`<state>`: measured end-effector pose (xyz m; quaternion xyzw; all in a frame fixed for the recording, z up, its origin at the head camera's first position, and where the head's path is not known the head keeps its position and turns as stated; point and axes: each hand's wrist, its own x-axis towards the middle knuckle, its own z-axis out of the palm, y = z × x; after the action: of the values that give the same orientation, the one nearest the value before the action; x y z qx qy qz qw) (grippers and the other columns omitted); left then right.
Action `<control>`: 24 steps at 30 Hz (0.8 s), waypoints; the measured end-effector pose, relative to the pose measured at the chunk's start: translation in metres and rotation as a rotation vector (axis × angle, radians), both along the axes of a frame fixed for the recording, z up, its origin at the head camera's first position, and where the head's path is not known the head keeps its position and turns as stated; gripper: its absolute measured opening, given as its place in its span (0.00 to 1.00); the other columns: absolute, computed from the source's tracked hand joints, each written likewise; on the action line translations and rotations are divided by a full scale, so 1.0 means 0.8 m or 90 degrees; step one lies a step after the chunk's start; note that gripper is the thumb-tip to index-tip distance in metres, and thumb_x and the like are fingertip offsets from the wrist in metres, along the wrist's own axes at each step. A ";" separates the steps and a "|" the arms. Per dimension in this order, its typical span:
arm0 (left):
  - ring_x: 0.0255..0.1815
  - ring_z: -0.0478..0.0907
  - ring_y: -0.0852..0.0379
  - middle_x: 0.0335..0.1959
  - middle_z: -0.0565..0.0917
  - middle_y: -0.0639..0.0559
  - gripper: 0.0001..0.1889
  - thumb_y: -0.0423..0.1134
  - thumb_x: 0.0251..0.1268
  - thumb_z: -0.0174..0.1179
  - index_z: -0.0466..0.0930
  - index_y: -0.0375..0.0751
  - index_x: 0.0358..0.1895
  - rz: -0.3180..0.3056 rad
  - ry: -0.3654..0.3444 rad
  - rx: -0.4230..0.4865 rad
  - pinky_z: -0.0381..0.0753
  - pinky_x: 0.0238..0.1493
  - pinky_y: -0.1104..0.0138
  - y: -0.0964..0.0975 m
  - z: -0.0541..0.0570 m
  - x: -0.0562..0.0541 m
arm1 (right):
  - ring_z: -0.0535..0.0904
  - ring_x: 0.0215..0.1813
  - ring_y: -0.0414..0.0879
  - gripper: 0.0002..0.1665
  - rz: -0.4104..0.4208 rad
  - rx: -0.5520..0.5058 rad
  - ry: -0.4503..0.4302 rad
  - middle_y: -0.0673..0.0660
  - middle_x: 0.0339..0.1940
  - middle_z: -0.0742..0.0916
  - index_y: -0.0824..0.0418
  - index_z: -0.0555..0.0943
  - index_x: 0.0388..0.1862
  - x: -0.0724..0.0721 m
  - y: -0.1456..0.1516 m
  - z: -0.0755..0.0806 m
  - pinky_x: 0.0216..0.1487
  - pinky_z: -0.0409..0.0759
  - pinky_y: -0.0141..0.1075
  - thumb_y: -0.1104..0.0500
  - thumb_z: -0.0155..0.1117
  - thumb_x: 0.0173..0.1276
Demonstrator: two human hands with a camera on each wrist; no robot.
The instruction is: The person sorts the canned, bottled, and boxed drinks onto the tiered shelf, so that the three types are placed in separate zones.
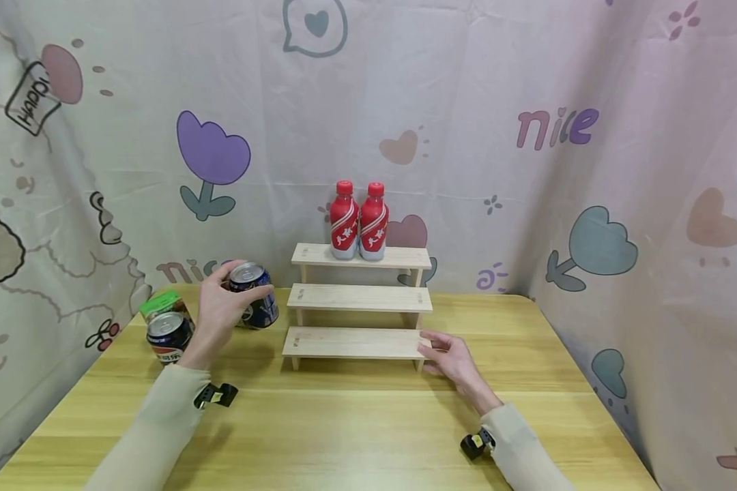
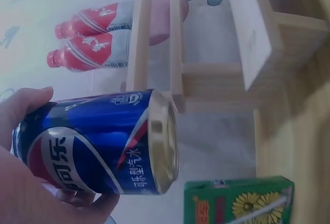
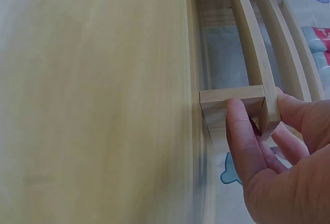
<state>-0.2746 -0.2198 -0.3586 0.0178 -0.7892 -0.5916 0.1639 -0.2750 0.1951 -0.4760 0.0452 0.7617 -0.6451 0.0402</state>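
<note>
My left hand (image 1: 218,307) grips a dark blue cola can (image 1: 259,310), thumb and fingers round its sides. The can is held upright, left of a three-step wooden display stand (image 1: 356,343). In the left wrist view, the blue can (image 2: 103,141) shows white lettering and a red, white and blue emblem. My right hand (image 1: 451,358) grips the right end of the stand's lowest step. In the right wrist view, the thumb of my right hand (image 3: 289,167) lies on the board, and the fingers reach the end of the stand (image 3: 232,94).
Two red bottles (image 1: 344,221) stand side by side on the top step. Left of my left forearm are another dark can (image 1: 168,337) and a green-topped package (image 1: 162,303). A green carton with yellow flowers (image 2: 240,202) shows near the stand. A patterned curtain (image 1: 467,88) hangs behind the table (image 1: 344,436).
</note>
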 end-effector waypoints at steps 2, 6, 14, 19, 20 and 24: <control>0.52 0.74 0.57 0.54 0.74 0.50 0.34 0.47 0.52 0.75 0.72 0.46 0.63 -0.011 0.016 -0.002 0.80 0.43 0.73 0.005 0.002 -0.002 | 0.84 0.37 0.45 0.26 -0.002 -0.001 -0.001 0.61 0.46 0.80 0.62 0.80 0.61 0.000 0.000 0.000 0.38 0.87 0.41 0.62 0.71 0.63; 0.54 0.74 0.55 0.59 0.72 0.47 0.36 0.47 0.53 0.75 0.72 0.47 0.66 -0.023 0.043 0.002 0.81 0.46 0.68 0.015 0.004 -0.008 | 0.83 0.37 0.44 0.26 0.001 -0.001 -0.001 0.61 0.46 0.81 0.62 0.80 0.60 -0.001 -0.001 0.001 0.39 0.87 0.42 0.62 0.71 0.63; 0.57 0.75 0.55 0.59 0.76 0.46 0.39 0.49 0.48 0.77 0.72 0.47 0.66 -0.013 0.080 0.023 0.79 0.58 0.56 0.041 0.004 -0.024 | 0.84 0.37 0.45 0.26 -0.001 0.004 0.002 0.62 0.46 0.82 0.62 0.80 0.60 -0.002 -0.001 0.001 0.39 0.87 0.42 0.62 0.71 0.63; 0.55 0.75 0.55 0.55 0.75 0.47 0.36 0.46 0.46 0.78 0.76 0.43 0.62 -0.008 0.123 0.012 0.80 0.59 0.60 0.060 0.000 -0.034 | 0.84 0.37 0.45 0.25 -0.005 -0.002 -0.003 0.61 0.46 0.82 0.61 0.80 0.60 -0.002 0.000 0.001 0.38 0.87 0.41 0.64 0.70 0.63; 0.55 0.75 0.55 0.54 0.74 0.47 0.36 0.45 0.46 0.79 0.76 0.43 0.62 -0.010 0.132 0.010 0.80 0.59 0.61 0.063 -0.001 -0.035 | 0.84 0.37 0.45 0.25 -0.005 -0.003 -0.004 0.61 0.45 0.82 0.61 0.80 0.60 -0.002 0.000 0.001 0.38 0.87 0.41 0.64 0.70 0.63; 0.55 0.77 0.53 0.53 0.76 0.44 0.38 0.45 0.44 0.80 0.77 0.40 0.62 -0.021 0.165 -0.002 0.80 0.59 0.60 0.078 -0.007 -0.040 | 0.84 0.37 0.44 0.25 -0.006 -0.004 -0.005 0.61 0.46 0.83 0.61 0.80 0.60 -0.002 0.000 0.001 0.38 0.87 0.41 0.64 0.70 0.63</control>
<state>-0.3069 -0.1571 -0.3639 -0.0720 -0.7627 -0.5901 0.2546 -0.2764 0.1947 -0.4752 0.0513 0.7593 -0.6475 0.0398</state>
